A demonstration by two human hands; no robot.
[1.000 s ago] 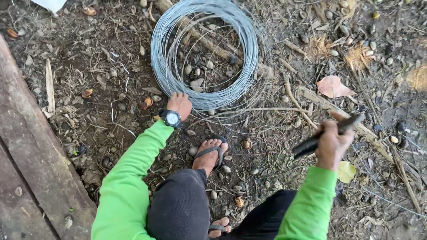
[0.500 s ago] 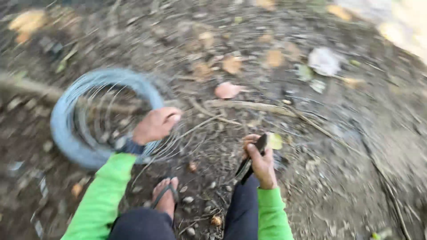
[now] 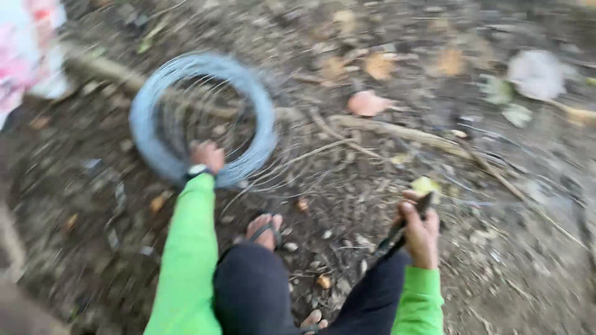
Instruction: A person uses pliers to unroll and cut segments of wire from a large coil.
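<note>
Coil of grey wire [image 3: 202,118] lies flat on bare, littered dirt, upper left of centre in the head view. Loose strands spring off its right side and trail toward the middle of the ground. A pale branch [image 3: 397,131] runs under or behind the coil and out to the right; which one, motion blur hides.

Left hand [image 3: 207,155] sits on the near rim of the coil, fingers curled onto the wire. Blur too heavy to tell whether it grips or only rests there. Watch [image 3: 197,170] on that wrist, bright green sleeve [image 3: 189,248] behind it.

Right hand [image 3: 419,229] is well apart from the coil, lower right, closed around a dark, slim hand tool [image 3: 405,224] whose tip pokes up past the fingers. Tool type not clear.

Between the arms: dark trousers over a bent knee, and a foot in a sandal [image 3: 266,228] on the dirt, just below the coil.

Around: a dry pinkish leaf [image 3: 367,103] right of the coil, a yellow leaf [image 3: 424,185] just above the right hand, scattered pebbles and twigs. White and pink cloth-like patch [image 3: 25,53] at the top left edge.
</note>
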